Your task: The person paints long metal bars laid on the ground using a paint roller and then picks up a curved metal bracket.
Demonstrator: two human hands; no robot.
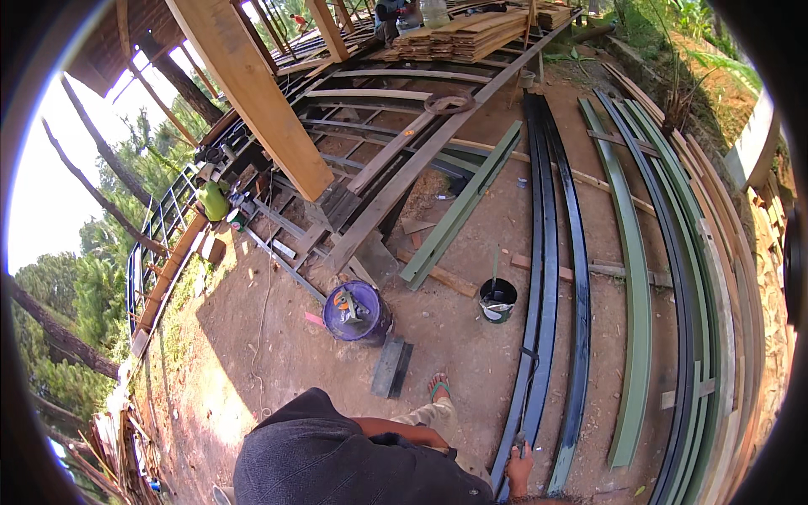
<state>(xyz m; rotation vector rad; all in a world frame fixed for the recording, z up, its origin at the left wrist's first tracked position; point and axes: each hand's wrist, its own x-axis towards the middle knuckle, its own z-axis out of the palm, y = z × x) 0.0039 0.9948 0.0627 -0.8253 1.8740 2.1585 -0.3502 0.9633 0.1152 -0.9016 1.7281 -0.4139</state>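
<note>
My right hand [518,473] is low in the picture, closed around what looks like a paintbrush [521,441], its dark end against a long steel beam [539,311]. The beam is coated shiny black, with a thin dark line along its lower part. Alongside it lies another black beam [578,337], greenish at its near end. My left forearm [402,431] reaches across in front of me below a dark sleeve; the fingers of my left hand [438,440] cannot be made out. Ahead stands a small bucket [497,300] of dark liquid, a thin stick rising from it.
A purple drum [357,313] with items on its lid stands ahead, near a short metal channel [392,368]. Green beams [623,337] and planks lie to the right. A wooden post [261,109] rises before a floor frame with stacked boards [463,38]. Another person [391,18] is far off.
</note>
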